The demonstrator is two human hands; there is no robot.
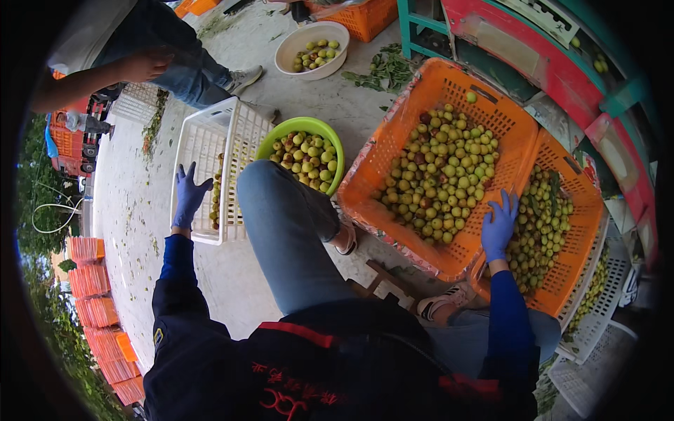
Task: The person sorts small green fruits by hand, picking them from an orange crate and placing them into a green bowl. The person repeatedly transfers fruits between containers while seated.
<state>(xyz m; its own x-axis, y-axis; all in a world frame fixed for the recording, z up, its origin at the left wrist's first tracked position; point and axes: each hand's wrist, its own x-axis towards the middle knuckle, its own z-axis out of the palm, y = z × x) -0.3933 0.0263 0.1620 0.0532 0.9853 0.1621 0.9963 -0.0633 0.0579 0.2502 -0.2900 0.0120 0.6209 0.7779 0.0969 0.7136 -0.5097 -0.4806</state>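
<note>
My left hand (191, 194), in a blue-violet glove, is at the white plastic crate (200, 126) with thumb and fingers spread and nothing in it. Green-brown jujubes (216, 202) lie low along that crate's side. My right hand (499, 223), gloved alike, is at the rims where two orange crates meet. Its fingers are somewhat apart, no fruit shows in it, and its palm side is hidden. Many jujubes (442, 173) fill the floor of the larger orange crate (363, 171). More jujubes (547, 221) lie with leaves in the smaller orange crate (590, 210).
Near my raised knee (284, 210) stands a lime-green basin (338, 158) of jujubes. Beyond it are a pale basin (281, 55) with fruit and loose leaves (387, 71). Another person's hand (145, 64) is at upper left. White crates (621, 263) stand at right; orange stacks (97, 284) at left.
</note>
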